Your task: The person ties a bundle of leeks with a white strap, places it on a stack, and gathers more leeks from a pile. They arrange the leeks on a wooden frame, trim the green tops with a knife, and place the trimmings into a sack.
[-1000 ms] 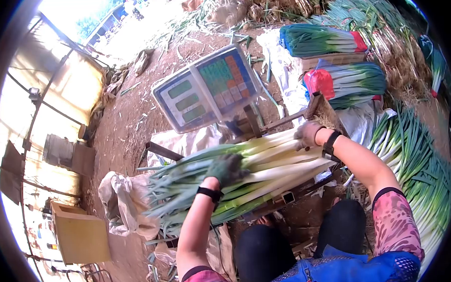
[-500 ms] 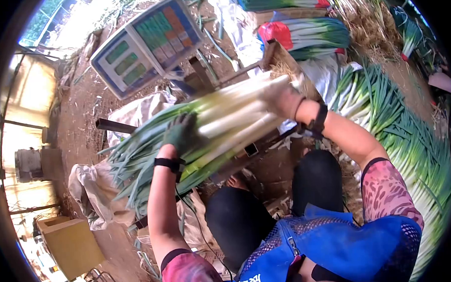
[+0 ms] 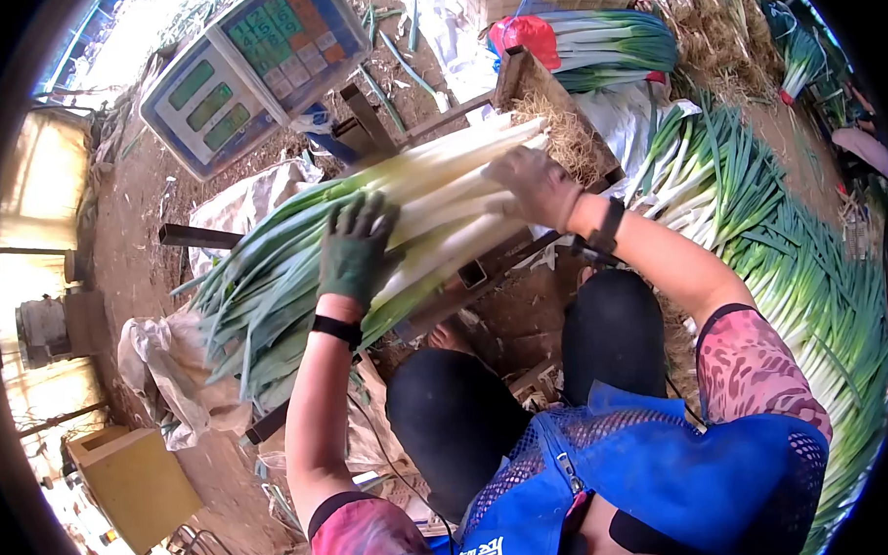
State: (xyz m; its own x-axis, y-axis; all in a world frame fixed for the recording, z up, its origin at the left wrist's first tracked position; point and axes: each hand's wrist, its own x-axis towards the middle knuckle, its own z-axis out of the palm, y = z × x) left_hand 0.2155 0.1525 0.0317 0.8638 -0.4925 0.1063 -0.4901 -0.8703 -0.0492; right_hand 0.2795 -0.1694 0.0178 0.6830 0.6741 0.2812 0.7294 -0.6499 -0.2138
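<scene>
A bundle of long green onions [image 3: 431,195] lies across a metal frame [image 3: 473,274] before my knees, white ends to the right and green leaves to the left. My left hand [image 3: 358,246], in a dark green glove, rests on top of the bundle where white turns to green, its fingers spread. Near the white ends, my right hand [image 3: 539,186] in a greyish glove touches the stalks with its fingers bent; whether it grips any is unclear.
A scale display [image 3: 251,74] stands beyond the bundle. Dry roots fill a tray [image 3: 606,159] at its right end. Tied onion bundles [image 3: 602,42] lie farther back, a long onion pile [image 3: 796,275] on the right. At lower left is a yellowish box [image 3: 138,484].
The whole view has shifted, with most things now slightly left and higher. My left hand's fingers are more spread on the bundle, and my right hand has moved a little along the white ends.
</scene>
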